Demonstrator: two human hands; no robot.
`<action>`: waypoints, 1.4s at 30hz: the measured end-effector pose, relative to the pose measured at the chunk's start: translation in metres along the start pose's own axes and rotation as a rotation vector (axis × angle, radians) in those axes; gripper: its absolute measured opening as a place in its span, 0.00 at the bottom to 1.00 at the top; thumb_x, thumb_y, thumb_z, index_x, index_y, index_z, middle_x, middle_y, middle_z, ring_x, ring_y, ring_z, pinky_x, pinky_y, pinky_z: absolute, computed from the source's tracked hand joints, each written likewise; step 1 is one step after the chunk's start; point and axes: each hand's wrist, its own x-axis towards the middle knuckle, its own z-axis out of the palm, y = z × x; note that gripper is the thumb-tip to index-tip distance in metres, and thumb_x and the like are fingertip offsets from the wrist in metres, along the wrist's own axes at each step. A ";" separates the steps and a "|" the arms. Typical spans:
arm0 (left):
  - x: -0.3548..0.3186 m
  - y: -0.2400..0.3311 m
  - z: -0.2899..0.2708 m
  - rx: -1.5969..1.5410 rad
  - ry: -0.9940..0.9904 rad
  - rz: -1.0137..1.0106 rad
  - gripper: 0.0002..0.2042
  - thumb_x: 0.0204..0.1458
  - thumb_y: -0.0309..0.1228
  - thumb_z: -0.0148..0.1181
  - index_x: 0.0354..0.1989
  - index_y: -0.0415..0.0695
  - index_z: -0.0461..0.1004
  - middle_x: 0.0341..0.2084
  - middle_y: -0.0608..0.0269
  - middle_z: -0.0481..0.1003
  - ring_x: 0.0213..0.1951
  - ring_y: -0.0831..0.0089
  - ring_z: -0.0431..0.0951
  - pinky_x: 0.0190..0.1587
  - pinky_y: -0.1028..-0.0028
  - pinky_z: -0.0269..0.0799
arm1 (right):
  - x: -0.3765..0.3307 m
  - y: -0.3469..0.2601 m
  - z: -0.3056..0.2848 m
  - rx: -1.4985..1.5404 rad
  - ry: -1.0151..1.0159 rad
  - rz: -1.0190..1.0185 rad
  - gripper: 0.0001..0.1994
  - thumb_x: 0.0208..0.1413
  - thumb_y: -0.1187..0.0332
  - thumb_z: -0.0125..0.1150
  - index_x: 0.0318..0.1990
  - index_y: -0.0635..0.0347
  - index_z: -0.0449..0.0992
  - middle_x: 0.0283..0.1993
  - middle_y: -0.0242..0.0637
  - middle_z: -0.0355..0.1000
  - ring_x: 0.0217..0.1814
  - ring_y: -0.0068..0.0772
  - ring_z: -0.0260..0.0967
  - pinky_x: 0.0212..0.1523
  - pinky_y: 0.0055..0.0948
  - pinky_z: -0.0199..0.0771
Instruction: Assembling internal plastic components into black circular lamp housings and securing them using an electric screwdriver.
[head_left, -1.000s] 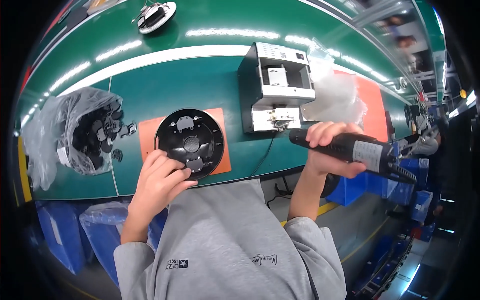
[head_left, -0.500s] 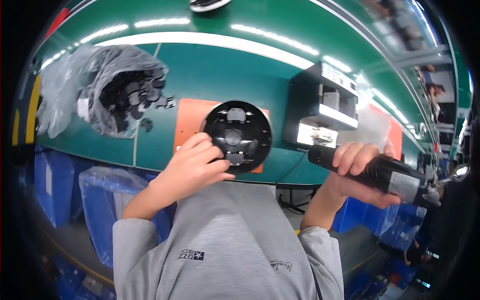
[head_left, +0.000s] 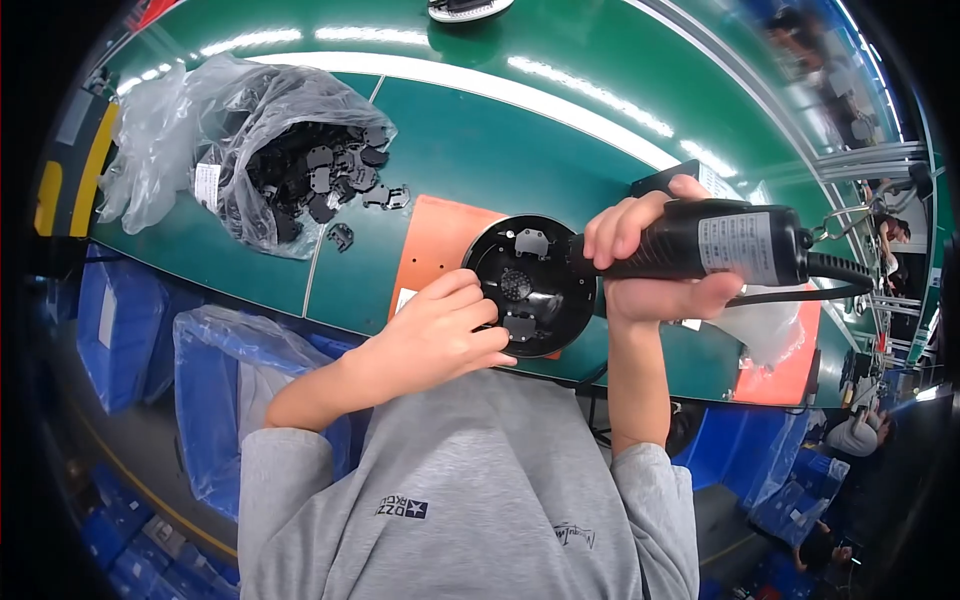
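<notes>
A round black plastic housing [head_left: 530,283] lies on an orange mat [head_left: 440,250] at the near edge of the green bench. My left hand [head_left: 440,335] rests on the housing's near left rim, fingers pressing a small black part there. My right hand [head_left: 650,270] grips a black electric screwdriver [head_left: 720,240] with a grey label; its front end points left at the housing's right side. Its cable runs off to the right.
A clear plastic bag [head_left: 250,150] full of small black parts lies at the left, with a few loose ones [head_left: 385,195] spilled beside it. A second orange mat [head_left: 790,360] and crumpled plastic sit to the right. Blue bins [head_left: 210,350] stand below the bench.
My right hand has brought the screwdriver up and left, from beside the bench edge to the housing's right side. My left hand has stayed on the housing's rim.
</notes>
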 end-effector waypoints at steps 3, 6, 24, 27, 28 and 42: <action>0.001 -0.001 0.000 -0.010 0.001 0.004 0.12 0.39 0.40 0.67 0.27 0.46 0.74 0.26 0.67 0.69 0.33 0.67 0.69 0.48 0.66 0.64 | 0.001 0.001 0.003 -0.013 0.040 0.037 0.46 0.44 0.23 0.39 0.52 0.60 0.65 0.15 0.33 0.61 0.11 0.28 0.57 0.12 0.29 0.62; 0.002 0.000 0.004 -0.013 0.085 0.031 0.12 0.41 0.38 0.66 0.22 0.47 0.69 0.21 0.66 0.65 0.30 0.67 0.67 0.44 0.68 0.64 | -0.001 0.004 0.003 -0.032 0.037 0.079 0.44 0.45 0.24 0.41 0.49 0.60 0.65 0.15 0.34 0.61 0.11 0.27 0.57 0.12 0.28 0.63; 0.010 0.008 0.002 0.024 0.061 0.016 0.12 0.34 0.35 0.70 0.25 0.46 0.75 0.23 0.69 0.67 0.28 0.71 0.68 0.43 0.69 0.65 | -0.043 -0.098 -0.113 -0.245 0.264 -0.267 0.43 0.42 0.23 0.43 0.48 0.56 0.69 0.18 0.34 0.62 0.15 0.30 0.58 0.17 0.32 0.61; 0.010 0.008 0.001 0.021 -0.001 -0.029 0.13 0.34 0.36 0.70 0.27 0.45 0.76 0.26 0.69 0.71 0.32 0.70 0.71 0.49 0.65 0.64 | -0.048 -0.081 -0.115 -0.340 0.341 -0.225 0.43 0.43 0.23 0.41 0.48 0.57 0.68 0.17 0.35 0.62 0.13 0.31 0.57 0.16 0.31 0.61; 0.010 0.009 0.002 0.019 -0.005 -0.026 0.13 0.34 0.36 0.70 0.27 0.45 0.76 0.26 0.69 0.71 0.32 0.70 0.71 0.49 0.65 0.64 | -0.051 -0.084 -0.116 -0.330 0.330 -0.231 0.43 0.43 0.23 0.41 0.47 0.57 0.68 0.17 0.35 0.62 0.13 0.31 0.57 0.16 0.31 0.61; 0.010 0.004 0.003 -0.004 0.048 0.013 0.13 0.33 0.34 0.71 0.26 0.45 0.75 0.24 0.68 0.69 0.30 0.69 0.69 0.45 0.68 0.65 | -0.067 -0.089 -0.118 -0.358 0.301 -0.177 0.42 0.42 0.24 0.46 0.47 0.57 0.69 0.17 0.36 0.63 0.13 0.32 0.58 0.16 0.31 0.62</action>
